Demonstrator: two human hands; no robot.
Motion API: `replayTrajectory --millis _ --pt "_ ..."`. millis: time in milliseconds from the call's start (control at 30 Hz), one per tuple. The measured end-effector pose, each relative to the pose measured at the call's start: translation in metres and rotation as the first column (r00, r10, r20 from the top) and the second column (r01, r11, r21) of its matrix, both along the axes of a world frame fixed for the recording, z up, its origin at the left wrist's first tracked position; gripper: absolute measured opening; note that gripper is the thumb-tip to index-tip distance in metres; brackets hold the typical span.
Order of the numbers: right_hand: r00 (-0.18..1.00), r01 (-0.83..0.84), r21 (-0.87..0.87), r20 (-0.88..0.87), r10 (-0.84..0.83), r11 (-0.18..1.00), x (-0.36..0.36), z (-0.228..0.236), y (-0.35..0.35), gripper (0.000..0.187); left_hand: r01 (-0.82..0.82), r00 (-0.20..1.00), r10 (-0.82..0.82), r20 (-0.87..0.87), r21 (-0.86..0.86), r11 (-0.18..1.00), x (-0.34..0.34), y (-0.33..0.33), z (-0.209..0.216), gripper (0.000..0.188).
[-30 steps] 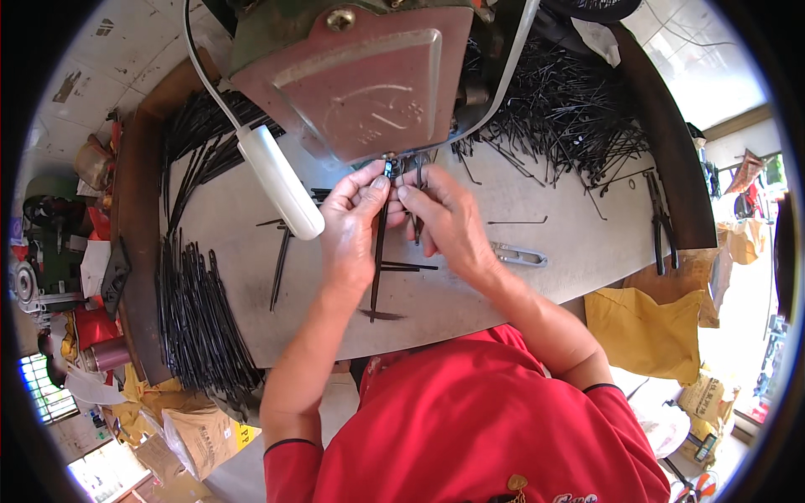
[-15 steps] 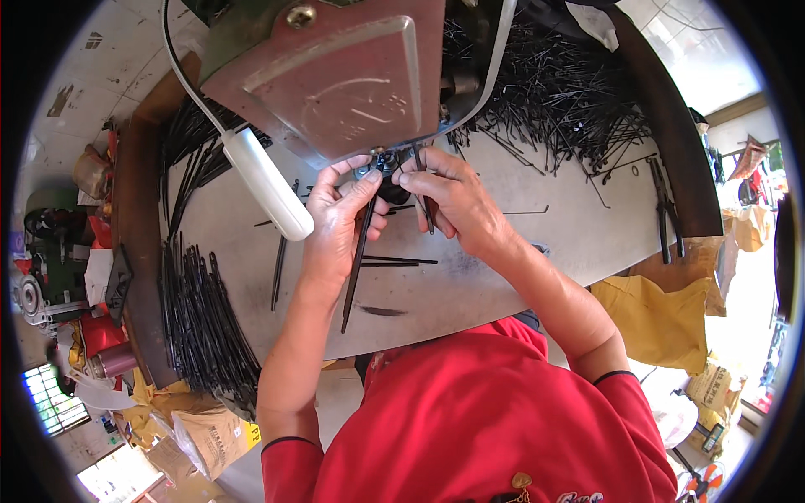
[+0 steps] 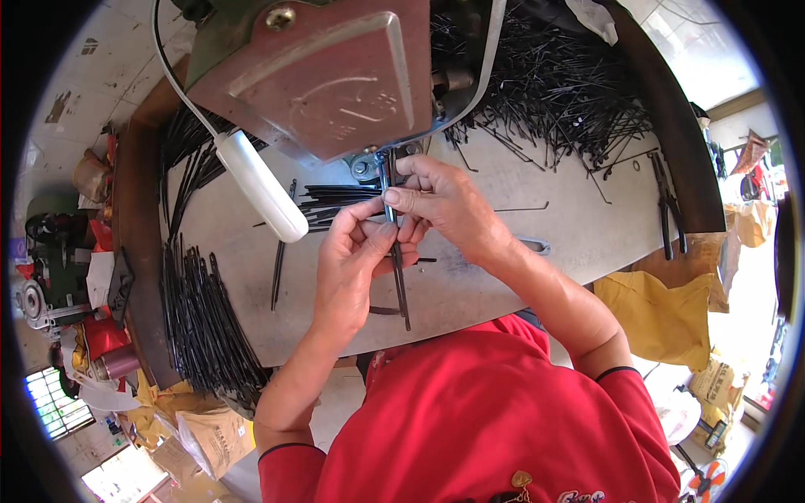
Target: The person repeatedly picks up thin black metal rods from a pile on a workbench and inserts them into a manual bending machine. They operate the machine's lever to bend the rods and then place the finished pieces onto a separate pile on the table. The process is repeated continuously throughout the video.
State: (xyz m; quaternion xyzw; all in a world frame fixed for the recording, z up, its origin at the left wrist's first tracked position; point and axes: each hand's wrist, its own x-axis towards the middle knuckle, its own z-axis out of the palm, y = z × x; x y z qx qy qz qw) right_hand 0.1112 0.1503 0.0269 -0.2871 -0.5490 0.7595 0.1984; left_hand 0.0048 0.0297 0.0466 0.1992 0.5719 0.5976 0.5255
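Observation:
Under the machine head (image 3: pixel 335 80), both hands close on a long thin black metal rod (image 3: pixel 401 289) that points down toward me. My left hand (image 3: pixel 356 264) pinches it around the middle. Higher up, thumb and fingers of my right hand (image 3: pixel 449 205) grip it close to the machine's lower edge. The rod's upper end reaches the bright metal tooling there; whether it touches cannot be made out. Beside my left fingers lies a small bunch of black rods (image 3: pixel 335 195). A single rod (image 3: pixel 279 272) rests farther left on the metal table (image 3: pixel 478 285).
A white tubular lamp (image 3: pixel 262 189) hangs left of the machine. Many finished-looking black rods (image 3: pixel 201 318) are stacked at the left edge. A big tangled heap of thin black rods (image 3: pixel 553 75) fills the back right. Pliers (image 3: pixel 665 205) lie by the right rim; a yellow sack (image 3: pixel 658 318) sits below.
My left hand has moved down and right, away from the tooling, and the rod now stands more upright. My right hand has shifted slightly lower. The bunch of rods behind is now uncovered.

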Motion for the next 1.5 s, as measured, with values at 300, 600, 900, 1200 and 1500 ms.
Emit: replayTrajectory --millis 300,600,900,1200,1500 --pt "0.997 -0.076 -0.073 0.011 0.077 0.994 0.013 0.018 -0.003 0.025 0.064 0.223 0.237 -0.946 0.256 0.964 -0.003 -0.020 -0.035 0.036" --pt "0.988 -0.151 -0.084 -0.031 0.149 0.985 0.022 0.005 -0.007 0.016 0.277 -0.300 0.496 -0.815 0.424 0.863 -0.026 -0.013 -0.034 0.033" --pt "0.994 0.033 -0.150 -0.101 -0.049 0.988 0.021 -0.005 -0.001 0.024 0.067 0.459 -0.007 -0.888 0.027 0.997 -0.029 -0.016 -0.017 0.027" --pt "0.912 0.240 -0.426 -0.208 -0.353 0.872 0.004 -0.014 0.013 0.022 -0.205 0.956 0.248 -0.155 0.247 0.947 -0.062 0.023 -0.028 0.021" --pt "0.816 0.298 -0.507 -0.305 -0.491 0.809 0.000 -0.018 0.003 0.026 -0.280 0.911 0.364 -0.195 0.355 0.892 -0.036 0.032 -0.027 0.016"
